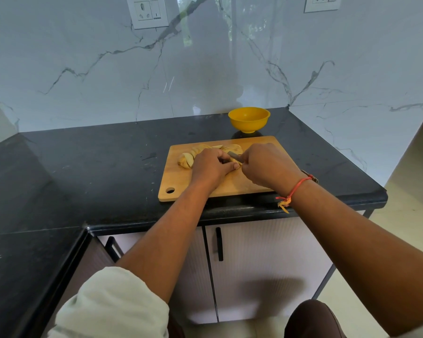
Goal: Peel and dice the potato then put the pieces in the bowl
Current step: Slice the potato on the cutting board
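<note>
Head view, from your left: a black, speckled stone counter point(83, 162) runs into a corner under a glossy white marble-patterned wall point(83, 69) with grey veins. A rolled pale sleeve point(112, 303) covers your left upper arm.

On the counter's front edge lies a rectangular wooden cutting board point(181, 184), smooth and honey-coloured, with a hanging hole at its near left corner. Along the board's far edge sit the potato pieces point(188, 158): pale yellow wedges and slices with curved backs, spread in a loose row from the far left part of the board toward its middle. More pieces point(235, 149) show just past your knuckles.

Your left hand point(211, 167) is curled palm-down over the middle of the board, fingers closed on something beneath it; you cannot tell from here what it pins. Your right hand point(269, 167) is closed around a knife point(235, 156), of which only a short grey stretch shows between the two hands, which nearly touch. An orange thread band point(293, 191) circles your right wrist.

Behind the board's far right corner, near the wall, stands a round, smooth yellow bowl point(249, 119), apart from the board. Your hands hide the middle of the board.
</note>
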The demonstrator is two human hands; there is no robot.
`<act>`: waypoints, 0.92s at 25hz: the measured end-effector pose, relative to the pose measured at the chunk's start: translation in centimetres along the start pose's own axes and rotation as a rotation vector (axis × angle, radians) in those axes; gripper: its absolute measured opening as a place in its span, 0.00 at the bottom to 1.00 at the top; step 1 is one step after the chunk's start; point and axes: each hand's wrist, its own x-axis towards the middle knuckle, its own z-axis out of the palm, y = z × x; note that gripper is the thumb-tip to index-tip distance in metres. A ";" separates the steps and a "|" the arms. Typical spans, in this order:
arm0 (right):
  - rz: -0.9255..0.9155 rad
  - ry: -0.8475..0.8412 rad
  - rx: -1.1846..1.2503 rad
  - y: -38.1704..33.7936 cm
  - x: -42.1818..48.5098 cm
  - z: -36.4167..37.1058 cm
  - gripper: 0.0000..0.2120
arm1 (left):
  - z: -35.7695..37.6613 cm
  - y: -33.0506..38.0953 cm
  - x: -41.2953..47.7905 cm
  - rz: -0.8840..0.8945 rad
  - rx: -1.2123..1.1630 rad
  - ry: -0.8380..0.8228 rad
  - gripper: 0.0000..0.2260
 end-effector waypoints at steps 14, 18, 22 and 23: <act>0.032 -0.039 0.013 0.4 0.9 2.1 0.16 | -0.1 0.2 0.3 0.004 -0.007 0.005 0.08; 0.032 -0.056 0.000 0.5 0.9 2.2 0.15 | 0.0 0.1 0.3 0.021 0.000 0.011 0.08; 0.023 -0.083 -0.004 0.7 0.3 2.0 0.15 | 0.0 0.2 0.2 0.025 -0.009 0.013 0.08; 0.015 -0.085 -0.002 0.8 0.0 2.0 0.15 | 0.0 0.2 0.2 0.028 -0.015 0.016 0.07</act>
